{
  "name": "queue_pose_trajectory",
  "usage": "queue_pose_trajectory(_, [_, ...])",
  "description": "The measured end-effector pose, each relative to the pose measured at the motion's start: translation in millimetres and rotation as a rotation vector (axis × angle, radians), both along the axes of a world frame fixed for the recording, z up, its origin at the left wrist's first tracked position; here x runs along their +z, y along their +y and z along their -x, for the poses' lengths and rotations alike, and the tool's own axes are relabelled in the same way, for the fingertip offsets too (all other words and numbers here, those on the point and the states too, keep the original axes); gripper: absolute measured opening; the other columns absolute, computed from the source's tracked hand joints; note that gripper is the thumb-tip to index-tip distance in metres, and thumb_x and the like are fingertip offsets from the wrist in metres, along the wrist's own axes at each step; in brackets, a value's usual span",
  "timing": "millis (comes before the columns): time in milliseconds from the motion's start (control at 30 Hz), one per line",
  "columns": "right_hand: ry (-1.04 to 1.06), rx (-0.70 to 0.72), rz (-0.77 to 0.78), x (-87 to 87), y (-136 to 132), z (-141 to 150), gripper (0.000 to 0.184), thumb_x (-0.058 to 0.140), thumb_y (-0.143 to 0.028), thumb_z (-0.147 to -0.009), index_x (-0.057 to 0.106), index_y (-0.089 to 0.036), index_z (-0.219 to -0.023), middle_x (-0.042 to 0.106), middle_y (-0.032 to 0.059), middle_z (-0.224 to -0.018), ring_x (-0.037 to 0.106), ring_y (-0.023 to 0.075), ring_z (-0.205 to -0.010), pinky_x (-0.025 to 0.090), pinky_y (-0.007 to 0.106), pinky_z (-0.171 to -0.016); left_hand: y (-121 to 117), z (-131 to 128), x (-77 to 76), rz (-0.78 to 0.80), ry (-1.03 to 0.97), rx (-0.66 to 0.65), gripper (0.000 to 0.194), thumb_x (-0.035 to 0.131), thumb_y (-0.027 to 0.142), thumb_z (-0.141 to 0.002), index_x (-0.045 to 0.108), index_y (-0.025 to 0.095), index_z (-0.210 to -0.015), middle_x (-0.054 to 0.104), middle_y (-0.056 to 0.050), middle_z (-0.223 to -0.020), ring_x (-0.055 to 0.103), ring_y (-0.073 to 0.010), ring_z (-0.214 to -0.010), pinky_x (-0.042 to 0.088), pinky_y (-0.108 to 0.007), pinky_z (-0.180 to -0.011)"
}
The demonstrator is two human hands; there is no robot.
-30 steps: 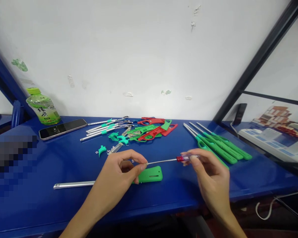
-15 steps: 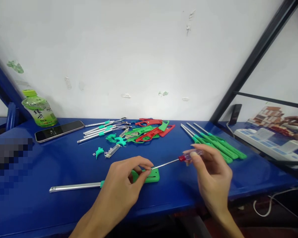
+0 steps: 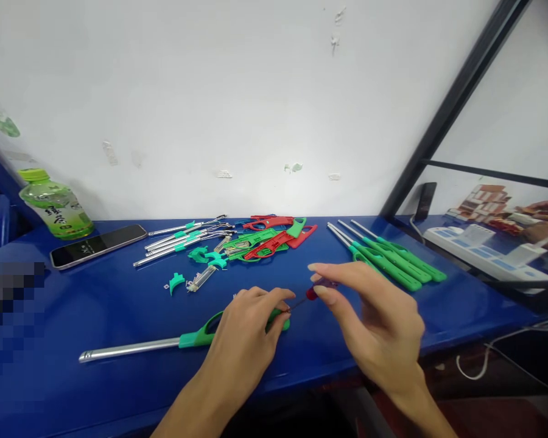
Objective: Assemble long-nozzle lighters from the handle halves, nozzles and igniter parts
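My left hand lies over the green handle of a gas lighter, whose silver tube points left along the blue table. Its thumb and fingers are closed around the tip of a thin screwdriver; whether a small screw is also between them is hidden. The screwdriver slants down leftward to the far end of the lighter's handle. On its red and clear grip my right hand is closed with thumb and fingertips, the other fingers loosely curled.
Behind my hands lie silver lighter tubes, red and green handle shells, and a teal trigger. Several green lighters lie at right. A phone and bottle stand left. Beyond the frame, another person's hand shows near a power strip.
My left hand has moved right with the screwdriver tip, down onto the lighter's handle end. My right hand has shifted left and its fingers have changed position on the screwdriver grip.
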State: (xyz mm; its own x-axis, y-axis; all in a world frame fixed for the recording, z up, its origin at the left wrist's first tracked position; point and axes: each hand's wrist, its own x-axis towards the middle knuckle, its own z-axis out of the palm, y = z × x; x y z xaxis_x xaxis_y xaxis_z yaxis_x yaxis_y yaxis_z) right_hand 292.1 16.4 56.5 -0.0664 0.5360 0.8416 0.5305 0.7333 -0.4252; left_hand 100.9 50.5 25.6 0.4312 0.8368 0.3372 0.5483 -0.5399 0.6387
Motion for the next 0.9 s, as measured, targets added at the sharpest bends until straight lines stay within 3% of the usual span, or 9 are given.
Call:
queue_pose_trajectory(200, [-0.011,0.016,0.029,-0.2,6,5,0.035,0.067,-0.009,-0.101,0.076,-0.031,-0.127,0.080,0.0005,-0.103,0.074,0.0179,-0.086,0.061,0.031,-0.078,-1,3,-5.7,-0.040,-0.006,-0.018,0.025,0.065,0.013,-0.099,0.075,0.028,-0.116,0.083,0.001,-0.102,0.077,-0.0215,-0.094,0.056,-0.031,-0.081])
queue_pose_trajectory(500, [-0.008,0.048,0.016,3.1,18,16,0.029,0.066,-0.008,-0.101,0.077,-0.027,-0.121,0.078,-0.0001,-0.102,0.072,0.0140,-0.085,0.059,0.026,-0.079,0,6,-23.6,-0.228,-0.054,-0.011,0.024,0.058,0.012,-0.103,0.073,0.026,-0.116,0.082,0.001,-0.101,0.079,-0.0211,-0.089,0.059,-0.031,-0.077])
queue_pose_trajectory(900, [-0.018,0.052,0.040,5.2,17,12,0.032,0.066,-0.008,-0.102,0.076,-0.026,-0.126,0.077,-0.0007,-0.102,0.072,0.0121,-0.087,0.058,0.023,-0.082,-2,6,-19.9,-0.292,-0.039,0.007,0.025,0.052,0.015,-0.106,0.071,0.026,-0.117,0.080,0.000,-0.096,0.078,-0.0206,-0.084,0.061,-0.032,-0.072])
